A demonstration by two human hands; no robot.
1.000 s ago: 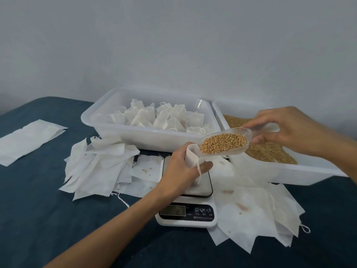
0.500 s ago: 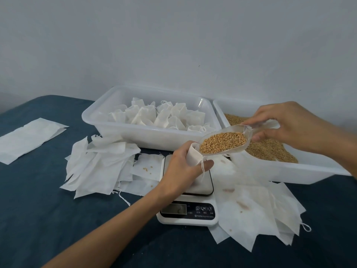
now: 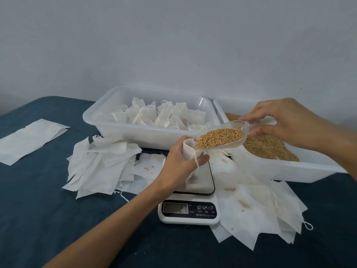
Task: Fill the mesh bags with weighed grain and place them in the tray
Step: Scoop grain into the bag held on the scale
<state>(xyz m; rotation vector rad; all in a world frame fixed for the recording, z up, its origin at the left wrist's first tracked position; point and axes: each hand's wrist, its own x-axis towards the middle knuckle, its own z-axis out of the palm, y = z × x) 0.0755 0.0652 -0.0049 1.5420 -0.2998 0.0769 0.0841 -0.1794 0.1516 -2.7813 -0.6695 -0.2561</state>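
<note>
Against a plain white wall, your dark blue counter [image 3: 38,209] carries a scale [image 3: 190,209]. Above it, your left hand [image 3: 180,161] grips an open mesh bag [image 3: 188,151]. Your right hand [image 3: 286,122] pinches a clear scoop [image 3: 239,132] of grain [image 3: 219,138] at the bag's mouth. Filled bags sit in the tray [image 3: 146,136] behind.

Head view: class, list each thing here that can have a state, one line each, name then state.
scoop: full of grain, tip at bag mouth
mesh bag: held open, over the scale
left hand: grips the mesh bag
right hand: holds the scoop handle
left tray: holds filled bags
right tray: holds loose grain
scale: reading illegible
</note>
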